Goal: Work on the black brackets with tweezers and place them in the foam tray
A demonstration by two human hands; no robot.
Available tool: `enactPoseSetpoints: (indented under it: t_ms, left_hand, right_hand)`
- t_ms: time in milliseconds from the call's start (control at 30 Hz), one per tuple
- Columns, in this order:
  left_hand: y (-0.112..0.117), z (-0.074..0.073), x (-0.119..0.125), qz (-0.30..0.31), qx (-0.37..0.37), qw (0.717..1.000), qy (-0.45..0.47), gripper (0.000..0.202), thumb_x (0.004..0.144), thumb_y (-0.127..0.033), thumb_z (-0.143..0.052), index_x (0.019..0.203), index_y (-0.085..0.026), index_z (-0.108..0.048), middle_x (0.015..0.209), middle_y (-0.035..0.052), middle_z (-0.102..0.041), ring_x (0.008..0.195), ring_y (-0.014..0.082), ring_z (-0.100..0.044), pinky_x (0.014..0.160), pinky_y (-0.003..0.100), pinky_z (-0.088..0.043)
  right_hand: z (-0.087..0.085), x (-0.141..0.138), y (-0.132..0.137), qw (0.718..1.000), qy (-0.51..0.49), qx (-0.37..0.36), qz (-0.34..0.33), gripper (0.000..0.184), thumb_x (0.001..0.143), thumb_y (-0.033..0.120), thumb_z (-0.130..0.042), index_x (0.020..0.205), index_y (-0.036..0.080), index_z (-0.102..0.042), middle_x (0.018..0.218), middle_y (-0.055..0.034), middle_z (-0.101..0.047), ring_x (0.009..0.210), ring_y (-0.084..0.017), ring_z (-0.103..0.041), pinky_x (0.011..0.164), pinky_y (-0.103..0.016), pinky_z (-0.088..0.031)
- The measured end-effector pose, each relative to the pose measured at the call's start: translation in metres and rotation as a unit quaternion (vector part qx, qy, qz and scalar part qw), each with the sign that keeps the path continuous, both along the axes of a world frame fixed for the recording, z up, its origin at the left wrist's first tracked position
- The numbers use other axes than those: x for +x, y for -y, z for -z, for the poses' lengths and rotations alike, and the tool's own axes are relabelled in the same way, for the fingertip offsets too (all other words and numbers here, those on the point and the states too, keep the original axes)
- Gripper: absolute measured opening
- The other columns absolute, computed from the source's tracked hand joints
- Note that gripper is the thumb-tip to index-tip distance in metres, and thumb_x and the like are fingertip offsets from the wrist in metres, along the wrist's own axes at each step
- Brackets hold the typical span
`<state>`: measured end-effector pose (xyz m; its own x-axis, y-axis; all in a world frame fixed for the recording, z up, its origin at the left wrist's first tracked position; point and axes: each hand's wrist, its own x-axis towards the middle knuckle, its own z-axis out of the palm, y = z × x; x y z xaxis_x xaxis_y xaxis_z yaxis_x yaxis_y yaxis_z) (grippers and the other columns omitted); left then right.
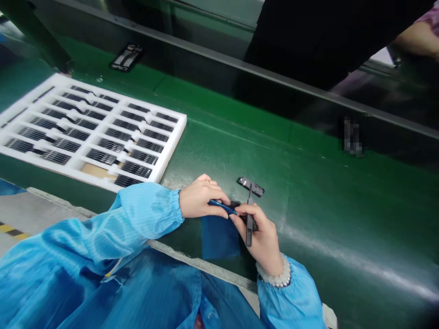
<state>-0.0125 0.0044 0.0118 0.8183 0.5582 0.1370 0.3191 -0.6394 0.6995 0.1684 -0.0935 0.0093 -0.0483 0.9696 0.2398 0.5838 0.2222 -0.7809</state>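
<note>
My left hand [202, 198] is closed around a slim device with a glossy blue edge [221, 206], which looks like a phone; most of it is hidden by my fingers. My right hand [259, 230] grips dark grey tweezers [250, 219], their narrow end pointing away from me. Its thumb and index fingertips also touch the near right end of the blue-edged phone. Just beyond the tweezers' tip lies a small black part [252, 186], flat on the green bench. Under both hands is a blue mat [219, 237].
At left, a white foam tray [174, 141] holds rows of black flat parts with dark strips; one slot shows bare brown bottom. An opened phone [126, 57] lies at the back left. A metal rail [206, 51] runs behind the bench [318, 196]. Another person's arm [418, 39] shows top right.
</note>
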Motion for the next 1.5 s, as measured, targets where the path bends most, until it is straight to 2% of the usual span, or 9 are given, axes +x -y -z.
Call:
enactPoseSetpoints:
  t_ms: [133,267,400,567,700,867,1067,1333,1500]
  left_hand:
    - [-0.001,-0.003,0.0,-0.011,-0.052,0.999,-0.008,0.033,0.073,-0.041,-0.074,0.098,-0.022,-0.065,0.088,-0.004,-0.071,0.08,0.0113,-0.063,0.082,0.025,-0.034]
    - [0.0,-0.005,0.0,-0.039,-0.081,0.996,0.022,0.024,0.078,-0.032,-0.071,0.099,-0.023,-0.065,0.094,-0.0033,-0.072,0.085,0.012,-0.064,0.084,0.026,-0.037]
    - [0.0,-0.004,0.0,-0.044,-0.094,0.994,0.047,0.012,0.079,-0.029,-0.07,0.088,-0.021,-0.069,0.086,-0.0034,-0.073,0.08,0.0108,-0.065,0.082,0.025,-0.037]
    - [0.001,-0.003,0.0,-0.044,-0.099,0.992,0.063,0.012,0.081,-0.03,-0.066,0.079,-0.019,-0.071,0.078,-0.0024,-0.072,0.074,0.0097,-0.064,0.077,0.025,-0.037]
    - [0.001,-0.004,0.0,-0.024,-0.099,0.992,0.068,0.018,0.083,-0.034,-0.063,0.077,-0.019,-0.07,0.077,-0.0017,-0.072,0.073,0.0106,-0.063,0.076,0.026,-0.036]
    - [0.001,-0.005,-0.001,-0.015,-0.096,0.993,0.063,0.021,0.084,-0.034,-0.06,0.075,-0.018,-0.07,0.075,-0.002,-0.071,0.071,0.0101,-0.061,0.075,0.027,-0.034]
    - [0.001,-0.006,-0.001,-0.007,-0.088,0.994,0.059,0.02,0.085,-0.032,-0.06,0.074,-0.017,-0.069,0.072,-0.0026,-0.07,0.07,0.0091,-0.059,0.074,0.027,-0.032]
    - [0.001,-0.006,-0.001,0.0,-0.069,0.996,0.048,0.015,0.083,-0.028,-0.062,0.077,-0.018,-0.07,0.074,-0.0025,-0.07,0.071,0.0093,-0.057,0.074,0.026,-0.031]
    - [0.001,-0.006,-0.001,0.003,-0.053,0.998,0.045,0.014,0.083,-0.028,-0.062,0.077,-0.018,-0.071,0.074,-0.0028,-0.069,0.072,0.0094,-0.057,0.075,0.027,-0.029]
  right_hand:
    - [-0.001,0.005,0.002,0.999,-0.018,-0.006,0.048,0.006,0.082,0.023,-0.062,0.087,0.024,-0.058,0.075,0.0016,-0.062,0.065,-0.013,-0.061,0.061,-0.024,-0.05]
    - [-0.004,0.006,0.005,0.997,-0.035,-0.026,0.071,0.007,0.082,0.026,-0.063,0.086,0.023,-0.059,0.07,0.0027,-0.061,0.059,-0.011,-0.059,0.057,-0.023,-0.05]
    - [-0.005,0.006,0.005,0.995,-0.058,-0.044,0.069,0.009,0.081,0.025,-0.064,0.087,0.023,-0.059,0.07,0.0029,-0.062,0.06,-0.011,-0.06,0.057,-0.022,-0.05]
    - [-0.002,0.007,0.006,0.982,-0.142,-0.011,0.123,0.021,0.09,0.025,-0.051,0.111,0.023,-0.055,0.08,-0.0019,-0.069,0.076,-0.016,-0.066,0.068,-0.031,-0.053]
    - [0.002,0.009,0.01,0.962,-0.233,0.027,0.141,0.033,0.095,0.033,-0.041,0.123,0.021,-0.053,0.078,-0.0051,-0.07,0.067,-0.017,-0.065,0.057,-0.032,-0.053]
    - [0.001,0.007,0.012,0.948,-0.3,-0.02,0.102,0.031,0.096,0.033,-0.039,0.113,0.021,-0.062,0.087,-0.008,-0.073,0.07,-0.017,-0.068,0.057,-0.033,-0.056]
    - [-0.008,0.007,0.008,0.957,-0.276,-0.039,0.079,0.016,0.079,0.021,-0.068,0.094,0.025,-0.07,0.091,-0.0036,-0.07,0.072,-0.016,-0.069,0.063,-0.03,-0.06]
    - [-0.012,0.006,0.008,0.95,-0.282,-0.079,0.107,0.013,0.08,0.026,-0.067,0.091,0.02,-0.069,0.074,-0.0021,-0.074,0.061,-0.016,-0.071,0.059,-0.029,-0.062]
    - [-0.014,0.006,0.007,0.954,-0.264,-0.094,0.105,0.012,0.079,0.027,-0.068,0.088,0.018,-0.069,0.076,-0.0039,-0.074,0.063,-0.017,-0.072,0.062,-0.029,-0.063]
